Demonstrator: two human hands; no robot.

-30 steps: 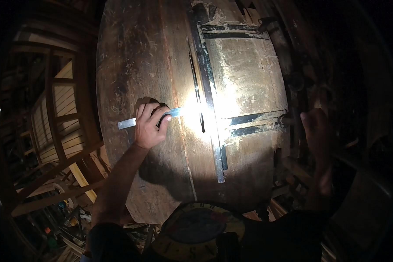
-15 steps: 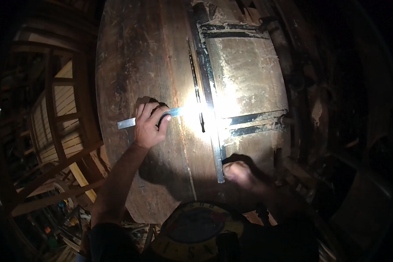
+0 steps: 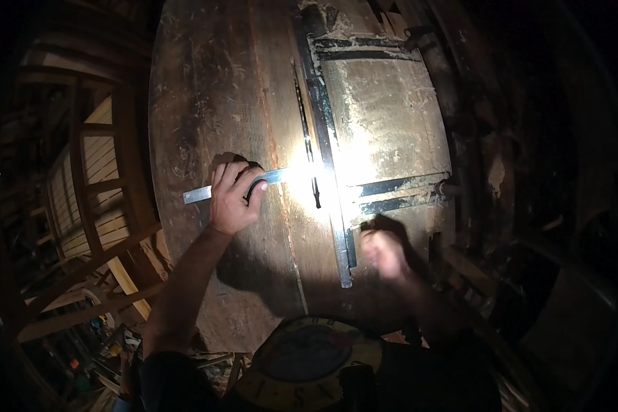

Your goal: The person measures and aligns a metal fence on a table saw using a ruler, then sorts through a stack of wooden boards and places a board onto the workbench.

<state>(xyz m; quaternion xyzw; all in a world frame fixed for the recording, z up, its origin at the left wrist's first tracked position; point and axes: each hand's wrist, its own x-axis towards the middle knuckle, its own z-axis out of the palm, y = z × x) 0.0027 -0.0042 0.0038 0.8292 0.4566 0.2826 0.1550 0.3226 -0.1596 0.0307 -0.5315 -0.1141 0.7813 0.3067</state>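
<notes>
My left hand is closed over a flat metal strip that lies crosswise on the wide wooden panel. Both ends of the strip show on either side of my fingers, the right one running into the glare. My right hand, slightly blurred, is curled just above the panel; whatever it may hold is hidden. To its left lies a long straight bar running up the panel. A thin dark rod-like piece is left of that bar.
Dark crosspieces with pale shavings span the panel's right side. At left stand wooden frames with slats. Scraps and clutter cover the floor at lower left. A bright light washes out the panel's middle.
My right hand has moved up and a little to the right, away from the lower end of the long bar. My left hand and the metal strip stay in place.
</notes>
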